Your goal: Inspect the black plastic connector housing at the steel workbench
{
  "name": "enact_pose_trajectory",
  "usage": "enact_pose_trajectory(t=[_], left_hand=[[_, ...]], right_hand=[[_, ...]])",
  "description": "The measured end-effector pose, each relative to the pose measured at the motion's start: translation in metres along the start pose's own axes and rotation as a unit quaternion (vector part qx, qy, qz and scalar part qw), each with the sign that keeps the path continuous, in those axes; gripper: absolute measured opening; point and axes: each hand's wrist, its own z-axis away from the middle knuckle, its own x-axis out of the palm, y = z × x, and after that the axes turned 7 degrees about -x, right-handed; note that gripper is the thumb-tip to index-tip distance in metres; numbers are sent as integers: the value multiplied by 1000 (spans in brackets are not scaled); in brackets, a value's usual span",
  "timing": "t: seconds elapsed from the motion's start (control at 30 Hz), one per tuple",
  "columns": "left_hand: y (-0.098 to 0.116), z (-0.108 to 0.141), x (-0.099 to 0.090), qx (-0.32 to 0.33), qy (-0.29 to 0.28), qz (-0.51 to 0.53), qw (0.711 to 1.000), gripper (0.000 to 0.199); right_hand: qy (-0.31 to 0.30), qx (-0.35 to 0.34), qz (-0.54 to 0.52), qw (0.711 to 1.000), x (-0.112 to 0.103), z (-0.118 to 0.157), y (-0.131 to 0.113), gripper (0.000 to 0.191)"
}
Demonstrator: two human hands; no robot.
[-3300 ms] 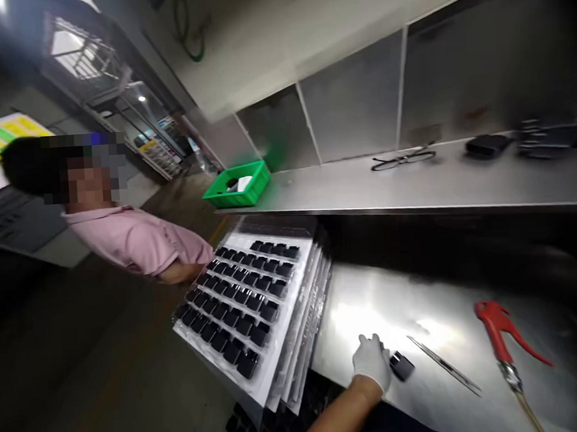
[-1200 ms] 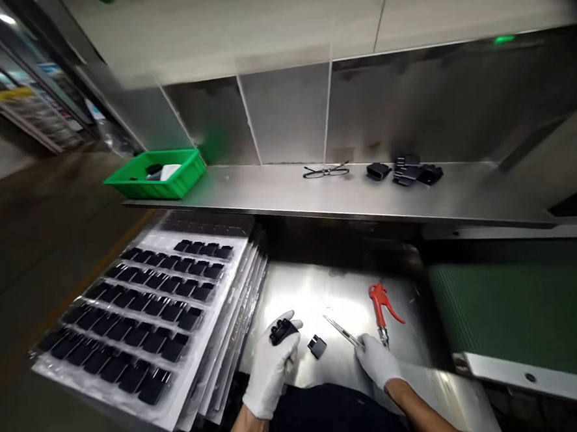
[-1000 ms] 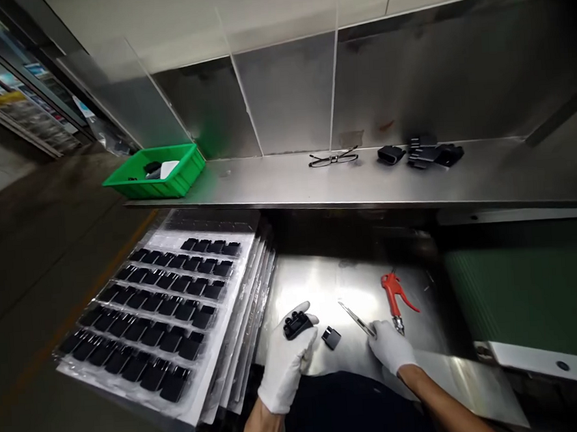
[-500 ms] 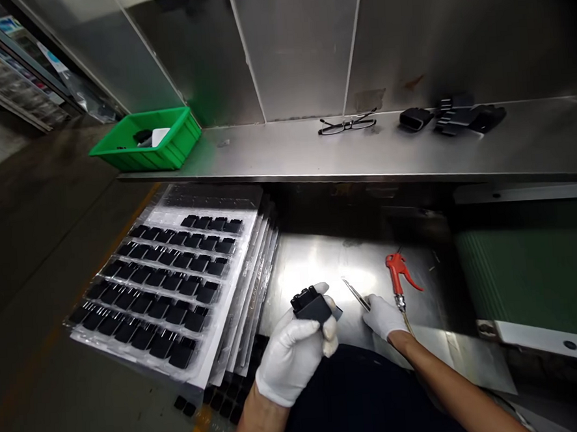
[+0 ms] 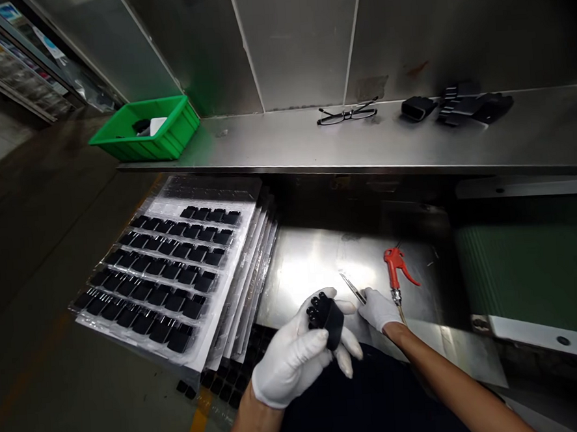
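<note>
My left hand, in a white glove, is shut on a small black plastic part with round sockets on its top, held above the front edge of the steel worktop. My right hand, also gloved, rests on the worktop and grips the near end of metal tweezers, whose tips point away from me. To my left lies a stack of clear trays filled with rows of black parts.
A red air blow gun lies on the worktop right of the tweezers. On the upper steel shelf stand a green bin, spectacles and several black parts. A green conveyor belt runs at the right.
The camera has tilted down and a co-worker at the left has left the view. My left hand picked a black part off the worktop and turned it; my right hand took the tweezers.
</note>
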Motion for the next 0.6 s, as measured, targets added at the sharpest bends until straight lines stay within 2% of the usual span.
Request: enact_pose_trajectory(t=[0.07,0.17,0.33,0.43,0.6], left_hand=[[1,-1,5,-16,23,-60,998,51],[5,-3,15,-52,97,-140,984,51],[9,-6,27,-73,190,-201,958,59],[9,-6,25,-89,203,-214,951,52],[8,-7,18,-101,188,-216,953,46]], right_hand=[[4,-2,0,1000,2,-1,2,34],[6,-6,4,1000,5,-4,4,32],[1,-11,9,1000,6,-6,6,28],[3,-13,9,1000,7,-6,8,32],[-7,-11,3,1000,12,-9,13,29]])
